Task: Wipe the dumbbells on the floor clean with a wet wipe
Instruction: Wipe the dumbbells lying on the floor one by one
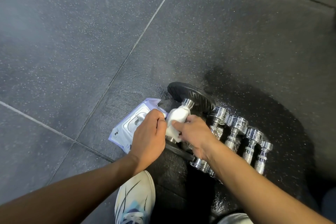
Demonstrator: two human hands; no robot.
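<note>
So the person has both hands on the wet wipe point(177, 121), bunched around the handle of the plate-loaded dumbbell point(189, 102) that sits low and a bit right of centre in the head view. The left hand point(148, 132) has its fingers curled in and seems to pinch the wipe's edge, though the fingertips are tucked out of sight. The right hand point(195, 132) pinches the wipe from the 3 o'clock side, thumb pressed onto it.

Stuff that could go sideways, just guessing from how things lie:

- That dumbbell rests on round black plates, so a hard sideways rub could roll it toward the wipes pack point(127, 129) lying just beside it at 9 o'clock.
- The four chrome dumbbells point(236, 132) sit packed side by side at 3 o'clock; the right wrist hangs right over the nearest one, so a bump could knock them into each other.
- The rubber floor point(91, 42) looks wet and dark around the row, and the sneaker point(135, 198) at 6 o'clock is right next to it, so slipping is possible.
</note>
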